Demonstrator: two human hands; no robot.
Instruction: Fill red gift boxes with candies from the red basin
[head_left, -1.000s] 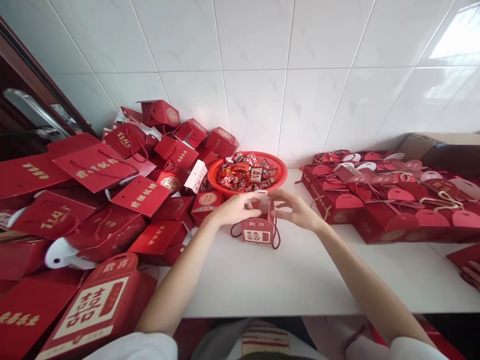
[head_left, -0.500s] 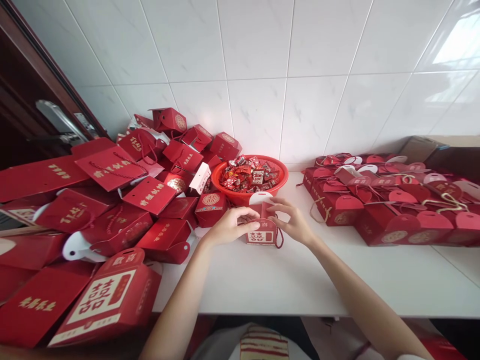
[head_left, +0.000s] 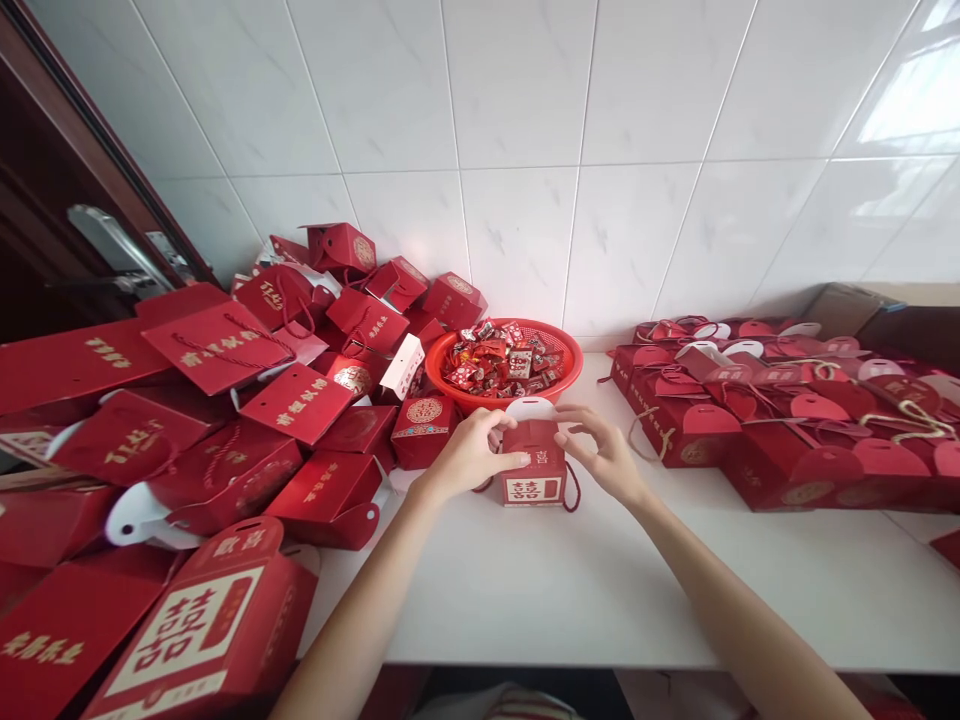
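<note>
A small red gift box [head_left: 534, 488] with a white double-character panel stands upright on the white table. Its front flap is folded down over the top, while a white rounded flap rises at the back. My left hand [head_left: 476, 455] grips the box at its left side, thumb laid on the front flap and fingers curled over the edge. At the right top edge is my right hand [head_left: 606, 452], its curved fingers apart around the back flap and nothing grasped between them. A dark red cord loop [head_left: 573, 490] hangs from the box's right side.
Right behind the box sits a red plastic basket [head_left: 574, 370] of wrapped sweets [head_left: 491, 365]. Loose red boxes [head_left: 225, 465] are heaped on the left. Rows of red boxes with cords [head_left: 780, 465] stand on the right, against the tiled wall [head_left: 517, 235].
The front flap has tipped back from upright to lie over the box's top. My right hand has drawn slightly away to the right. The camera view has tilted up a little.
</note>
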